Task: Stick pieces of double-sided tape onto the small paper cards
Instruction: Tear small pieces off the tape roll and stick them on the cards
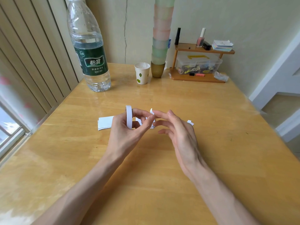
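Left hand: the left hand (125, 133) was curled round the roll of tape (129, 116), holding it upright on its edge above the table, with forefinger and thumb reaching right.
Right hand: the right hand (180, 135) had its fingers stretched out and spread, with its forefinger tip meeting the left fingertips.
Piece of tape: a small white piece of tape (151, 111) stood up right where the two forefinger tips met; whether it was pinched or only stuck to a fingertip, I cannot tell.
Cards: a stack of cards (105, 122) lay flat on the table just left of the left hand. Another card (152, 127) lay under the fingertips, mostly hidden. A small scrap of paper (190, 122) lay just beyond the right hand.
Table: the wooden table (146, 168) carried both forearms above it.
Far end: a water bottle (89, 51), a paper cup (142, 73), a tall stack of cups (160, 38) and a small wooden shelf (199, 50) stood well apart from the hands.
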A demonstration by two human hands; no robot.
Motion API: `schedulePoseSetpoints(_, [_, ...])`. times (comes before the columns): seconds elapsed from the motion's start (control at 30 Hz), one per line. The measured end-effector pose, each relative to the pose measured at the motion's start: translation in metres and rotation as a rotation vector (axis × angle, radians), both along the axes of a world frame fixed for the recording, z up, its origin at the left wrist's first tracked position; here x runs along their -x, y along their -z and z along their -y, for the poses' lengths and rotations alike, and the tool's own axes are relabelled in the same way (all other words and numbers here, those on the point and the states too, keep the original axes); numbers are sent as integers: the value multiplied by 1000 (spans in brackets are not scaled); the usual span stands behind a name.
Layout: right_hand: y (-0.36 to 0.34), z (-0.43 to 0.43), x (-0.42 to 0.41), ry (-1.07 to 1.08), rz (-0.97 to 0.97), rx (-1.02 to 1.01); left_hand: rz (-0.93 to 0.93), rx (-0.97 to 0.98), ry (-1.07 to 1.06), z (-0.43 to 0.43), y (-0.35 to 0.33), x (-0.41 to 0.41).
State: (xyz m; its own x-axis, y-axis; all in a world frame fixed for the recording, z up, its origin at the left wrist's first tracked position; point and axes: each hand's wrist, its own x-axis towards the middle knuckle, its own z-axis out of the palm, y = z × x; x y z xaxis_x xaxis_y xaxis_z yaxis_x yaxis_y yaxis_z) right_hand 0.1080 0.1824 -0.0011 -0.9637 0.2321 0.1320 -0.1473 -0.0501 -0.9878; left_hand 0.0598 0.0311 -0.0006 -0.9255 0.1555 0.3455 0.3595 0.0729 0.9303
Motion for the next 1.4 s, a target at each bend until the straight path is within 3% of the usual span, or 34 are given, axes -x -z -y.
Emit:
schedulePoseSetpoints(0.27, [3,3,1,31,-51,-116,36,-29,-26,1,1,1])
schedulePoseSetpoints(1.4, [7,2,1,55,-122,-194,250,-155,96,0,-3,1])
